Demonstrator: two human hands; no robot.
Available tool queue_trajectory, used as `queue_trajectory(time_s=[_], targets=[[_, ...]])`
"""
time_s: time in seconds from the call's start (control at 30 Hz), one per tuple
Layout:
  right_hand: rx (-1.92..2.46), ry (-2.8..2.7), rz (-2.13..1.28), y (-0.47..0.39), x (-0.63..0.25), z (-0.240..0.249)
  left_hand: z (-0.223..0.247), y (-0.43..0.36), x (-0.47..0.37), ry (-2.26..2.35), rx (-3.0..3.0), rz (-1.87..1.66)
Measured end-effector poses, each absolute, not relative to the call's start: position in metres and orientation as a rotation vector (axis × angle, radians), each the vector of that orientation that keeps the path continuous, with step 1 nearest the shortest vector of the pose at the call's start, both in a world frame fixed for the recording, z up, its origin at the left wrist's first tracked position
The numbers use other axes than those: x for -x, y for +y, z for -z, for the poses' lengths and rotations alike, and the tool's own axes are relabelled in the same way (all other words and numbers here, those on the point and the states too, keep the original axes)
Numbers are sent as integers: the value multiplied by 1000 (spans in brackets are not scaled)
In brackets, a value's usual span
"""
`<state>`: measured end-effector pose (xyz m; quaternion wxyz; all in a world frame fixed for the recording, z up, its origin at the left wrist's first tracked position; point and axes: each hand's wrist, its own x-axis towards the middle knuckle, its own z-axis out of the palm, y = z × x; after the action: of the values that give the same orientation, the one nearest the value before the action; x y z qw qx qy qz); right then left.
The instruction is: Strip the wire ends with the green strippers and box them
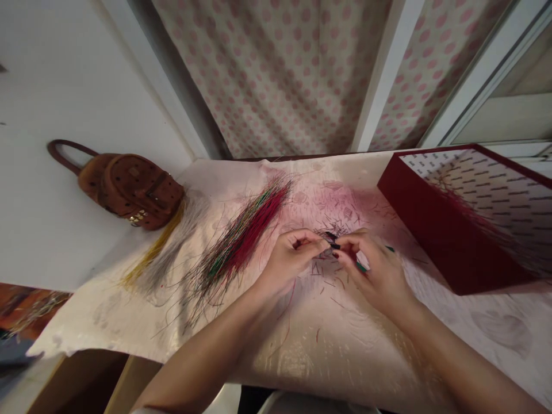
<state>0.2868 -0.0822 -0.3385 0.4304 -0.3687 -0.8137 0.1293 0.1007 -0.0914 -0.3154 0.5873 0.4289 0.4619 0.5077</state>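
Observation:
Over the middle of the table, my left hand (299, 253) and my right hand (375, 267) meet at the fingertips. Between them shows the black tip (334, 245) of a small hand tool. Green parts, seemingly its handles (361, 266), peek out through and behind my right fingers, which are closed around it. My left thumb and forefinger pinch right at the tip; what they hold is too small to make out. Short dark cut bits (338, 221) of wire-like strands lie scattered under and behind both hands. A bundle of long red, green and dark strands (254, 230) lies left of my left hand.
At right stands an open dark-red box (431, 230) with red strands inside. Grey strands (176, 247) and yellow strands (155, 250) lie at left beside a brown backpack (138, 190) against the white wall. A dotted curtain (276, 75) hangs behind the sheet-covered table (319, 356).

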Motion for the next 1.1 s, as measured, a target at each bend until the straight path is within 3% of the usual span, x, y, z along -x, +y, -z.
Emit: queue_trajectory(time_s=[0.27, 0.53, 0.7, 0.87, 0.93, 1.0, 1.1], targets=[[949, -2005, -50, -85, -284, 337, 321, -93, -102, 1113, -1163, -1261], [925, -2012, -65, -87, -281, 336, 318, -97, -102, 1121, -1256, -1248], [1007, -1898, -431, -86, -279, 335, 319, -97, -102, 1216, -1369, -1253], [978, -1477, -1436, -80, -282, 330, 318, -99, -103, 1229, -1452, -1261], [896, -1373, -1693, -77, -285, 329, 318, -98, -103, 1220, -1422, -1246], [902, -1441, -1664, -76, -289, 330, 319, -96, -102, 1211, -1365, -1242], [985, -1753, -1180, -76, -292, 333, 322, -91, -101, 1201, -1283, -1259]])
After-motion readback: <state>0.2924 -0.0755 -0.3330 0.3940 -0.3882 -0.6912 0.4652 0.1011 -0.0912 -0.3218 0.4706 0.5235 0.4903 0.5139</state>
